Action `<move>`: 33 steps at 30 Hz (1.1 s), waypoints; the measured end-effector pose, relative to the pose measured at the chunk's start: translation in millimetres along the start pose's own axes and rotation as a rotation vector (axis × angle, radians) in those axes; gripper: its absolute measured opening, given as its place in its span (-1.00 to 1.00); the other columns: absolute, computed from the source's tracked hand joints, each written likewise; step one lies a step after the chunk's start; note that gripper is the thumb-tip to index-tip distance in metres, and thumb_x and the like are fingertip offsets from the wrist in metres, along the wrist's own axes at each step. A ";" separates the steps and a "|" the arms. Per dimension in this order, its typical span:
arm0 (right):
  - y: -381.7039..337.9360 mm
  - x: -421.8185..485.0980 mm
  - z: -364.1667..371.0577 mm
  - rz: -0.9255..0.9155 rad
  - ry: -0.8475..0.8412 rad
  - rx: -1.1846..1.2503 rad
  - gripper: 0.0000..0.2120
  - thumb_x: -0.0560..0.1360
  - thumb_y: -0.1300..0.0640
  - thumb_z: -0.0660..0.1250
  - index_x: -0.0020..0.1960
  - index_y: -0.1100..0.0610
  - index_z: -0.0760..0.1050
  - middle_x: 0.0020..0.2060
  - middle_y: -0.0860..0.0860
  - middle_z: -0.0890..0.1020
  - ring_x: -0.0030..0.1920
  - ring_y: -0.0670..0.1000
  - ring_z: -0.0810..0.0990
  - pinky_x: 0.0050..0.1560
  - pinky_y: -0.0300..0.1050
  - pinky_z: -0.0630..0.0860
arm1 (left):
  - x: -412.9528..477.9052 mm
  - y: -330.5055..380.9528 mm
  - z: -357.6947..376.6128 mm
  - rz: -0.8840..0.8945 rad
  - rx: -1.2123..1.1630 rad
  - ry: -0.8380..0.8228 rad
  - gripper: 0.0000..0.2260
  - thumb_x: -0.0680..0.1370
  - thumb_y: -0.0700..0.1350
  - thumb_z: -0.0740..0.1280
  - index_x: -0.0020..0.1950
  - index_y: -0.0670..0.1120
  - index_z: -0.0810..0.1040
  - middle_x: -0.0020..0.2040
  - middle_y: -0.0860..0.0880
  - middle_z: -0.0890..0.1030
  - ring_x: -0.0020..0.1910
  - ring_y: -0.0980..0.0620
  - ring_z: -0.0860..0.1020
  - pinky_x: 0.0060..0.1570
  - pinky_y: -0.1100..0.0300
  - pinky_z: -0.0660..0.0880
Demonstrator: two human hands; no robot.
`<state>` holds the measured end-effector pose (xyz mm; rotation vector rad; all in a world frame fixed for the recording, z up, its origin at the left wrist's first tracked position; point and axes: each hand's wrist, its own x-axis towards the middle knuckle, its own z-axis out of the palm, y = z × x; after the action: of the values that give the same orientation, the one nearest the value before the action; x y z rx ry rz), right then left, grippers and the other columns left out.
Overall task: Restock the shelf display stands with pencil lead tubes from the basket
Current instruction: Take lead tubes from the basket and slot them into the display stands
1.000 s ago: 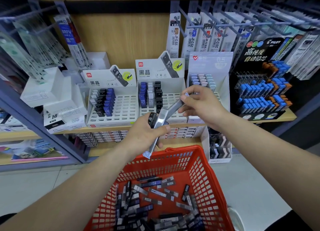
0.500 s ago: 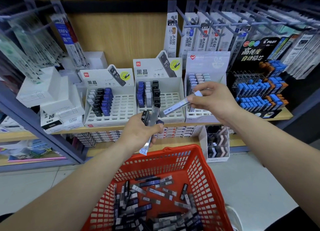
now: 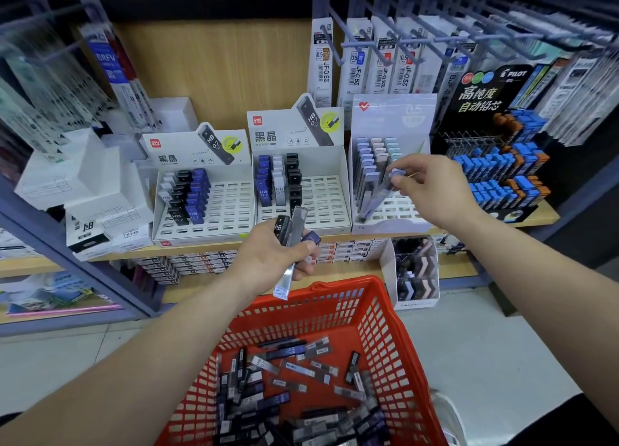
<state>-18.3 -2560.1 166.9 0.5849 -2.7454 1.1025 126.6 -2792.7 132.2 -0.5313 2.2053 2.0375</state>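
A red basket in front of me holds several loose pencil lead tubes. My left hand grips a small bunch of tubes above the basket's far rim. My right hand pinches one tube with a lilac cap by its top end, its lower end down at the slotted tray of the right white display stand. Two more white stands, the middle stand and the left stand, sit on the same shelf with tubes in their back slots.
A black display of blue and orange lead cases stands at the right. Refill packs hang on metal hooks above. White boxes sit at the left. A small box of items stands on the lower shelf.
My right hand carried the single tube away from my left hand, up and right, to the right display stand. My left hand stayed put with its bunch.
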 end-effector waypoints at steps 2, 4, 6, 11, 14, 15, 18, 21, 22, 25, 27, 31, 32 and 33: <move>1.6 0.9 -1.7 -0.024 0.012 -0.029 -0.86 0.60 0.21 0.36 0.12 0.13 0.65 -0.18 0.04 0.65 -0.13 0.06 0.67 0.00 -0.03 0.59 | 1.6 -1.1 0.1 -0.007 -0.011 -0.004 -0.81 0.58 -0.28 0.42 0.16 -0.22 0.51 -0.11 -0.15 0.74 -0.27 -0.10 0.69 -0.28 0.09 0.66; 2.8 0.5 -2.0 -0.037 0.015 -0.043 -0.86 0.60 0.20 0.37 0.12 0.14 0.65 -0.17 0.06 0.66 -0.11 0.07 0.66 0.02 -0.04 0.59 | 3.2 -2.2 0.1 -0.005 -0.009 -0.006 -0.83 0.59 -0.27 0.41 0.16 -0.19 0.52 -0.10 -0.13 0.75 -0.22 -0.11 0.71 -0.22 0.09 0.68; 3.8 -0.1 -0.9 -0.040 -0.004 -0.048 -0.86 0.59 0.20 0.37 0.12 0.13 0.65 -0.14 0.07 0.67 -0.09 0.07 0.66 0.04 -0.04 0.58 | 4.3 -2.5 0.3 -0.004 -0.007 -0.011 -0.84 0.60 -0.26 0.40 0.16 -0.17 0.52 -0.10 -0.12 0.75 -0.20 -0.12 0.72 -0.23 0.12 0.66; 2.8 0.1 4.0 -0.118 -0.102 -0.118 -0.85 0.57 0.21 0.40 0.12 0.15 0.67 -0.04 0.03 0.69 -0.11 -0.06 0.57 0.05 -0.19 0.47 | 4.6 -3.0 0.4 -0.006 -0.014 -0.028 -0.85 0.61 -0.23 0.39 0.15 -0.17 0.51 -0.09 -0.11 0.75 -0.18 -0.10 0.73 -0.24 0.19 0.63; 0.5 0.2 13.5 -0.161 -0.082 -0.142 -0.82 0.57 0.21 0.41 0.16 0.15 0.65 -0.05 -0.03 0.62 -0.13 -0.04 0.57 0.02 -0.18 0.45 | 3.5 -2.9 0.4 -0.005 -0.024 -0.037 -0.84 0.62 -0.22 0.39 0.17 -0.19 0.51 -0.08 -0.10 0.75 -0.17 -0.10 0.73 -0.24 0.21 0.64; 0.3 1.3 15.6 -0.151 -0.056 -0.133 -0.83 0.56 0.21 0.41 0.15 0.12 0.63 -0.09 -0.07 0.59 -0.16 -0.04 0.58 -0.01 -0.20 0.45 | 2.8 -2.5 0.4 -0.002 -0.026 -0.041 -0.84 0.62 -0.22 0.38 0.17 -0.19 0.50 -0.09 -0.10 0.75 -0.17 -0.10 0.73 -0.24 0.21 0.64; 0.0 5.5 19.0 -0.123 0.000 -0.106 -0.91 0.56 0.19 0.42 0.06 0.08 0.60 -0.19 -0.14 0.57 -0.21 -0.07 0.61 -0.14 -0.30 0.44 | 0.7 -1.4 -0.1 0.005 -0.022 -0.046 -0.83 0.62 -0.21 0.38 0.18 -0.20 0.49 -0.08 -0.08 0.75 -0.15 -0.11 0.74 -0.22 0.21 0.65; -0.4 6.4 22.9 -0.159 0.014 -0.121 -0.92 0.57 0.17 0.40 0.04 0.10 0.65 -0.15 -0.04 0.64 -0.20 -0.04 0.60 -0.06 -0.18 0.52 | -1.0 -1.4 -1.9 0.003 -0.030 -0.041 -0.82 0.62 -0.22 0.38 0.19 -0.22 0.49 -0.07 -0.10 0.75 -0.15 -0.12 0.74 -0.21 0.20 0.65; -0.6 5.2 24.9 -0.182 0.004 -0.150 -0.91 0.57 0.18 0.39 0.05 0.12 0.65 -0.11 0.02 0.65 -0.18 0.00 0.60 -0.04 -0.13 0.52 | -1.1 -1.4 -2.3 0.003 -0.034 -0.038 -0.82 0.62 -0.22 0.38 0.19 -0.23 0.48 -0.07 -0.11 0.75 -0.15 -0.12 0.74 -0.22 0.19 0.65; -1.5 1.8 28.9 -0.194 -0.005 -0.185 -0.88 0.58 0.18 0.37 0.10 0.13 0.64 -0.02 0.07 0.62 -0.13 0.07 0.61 0.00 -0.02 0.54 | -1.1 -0.8 -4.1 0.009 -0.041 -0.036 -0.86 0.63 -0.23 0.36 0.16 -0.21 0.48 -0.08 -0.11 0.75 -0.16 -0.12 0.74 -0.25 0.21 0.64; -4.7 0.2 27.7 -0.179 0.036 -0.233 -0.86 0.58 0.12 0.38 0.11 0.08 0.64 0.02 0.03 0.57 -0.11 0.05 0.59 -0.05 0.00 0.55 | -1.0 0.3 -4.7 0.015 -0.046 -0.034 -0.89 0.63 -0.23 0.37 0.13 -0.18 0.48 -0.09 -0.11 0.75 -0.16 -0.11 0.74 -0.26 0.22 0.64; -28.2 -8.5 30.5 -0.249 0.065 -0.117 -0.96 0.54 0.09 0.41 -0.03 -0.02 0.63 -0.17 -0.16 0.55 -0.27 -0.17 0.51 -0.16 -0.17 0.46 | -1.9 2.1 -6.4 0.032 -0.057 -0.038 -0.91 0.63 -0.22 0.37 0.09 -0.15 0.48 -0.09 -0.10 0.75 -0.18 -0.08 0.74 -0.20 0.19 0.67; -37.6 -13.0 34.5 -0.232 -0.027 -0.014 -0.94 0.55 0.09 0.40 -0.07 -0.06 0.61 -0.23 -0.19 0.59 -0.28 -0.20 0.54 -0.19 -0.24 0.46 | -2.2 2.5 -6.8 0.037 -0.059 -0.036 -0.90 0.63 -0.22 0.37 0.10 -0.15 0.48 -0.09 -0.10 0.75 -0.18 -0.08 0.74 -0.21 0.20 0.66; -45.8 -18.4 40.5 -0.204 -0.144 0.084 -0.92 0.57 0.08 0.39 -0.08 -0.09 0.60 -0.24 -0.22 0.62 -0.27 -0.23 0.57 -0.21 -0.31 0.45 | -2.8 3.0 -7.2 0.042 -0.062 -0.032 -0.89 0.63 -0.22 0.37 0.11 -0.15 0.48 -0.09 -0.11 0.75 -0.17 -0.08 0.74 -0.22 0.21 0.65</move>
<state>17.9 -2612.5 162.0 0.9683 -2.6892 1.1733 129.5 -2799.1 136.7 -0.4586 2.1601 2.1253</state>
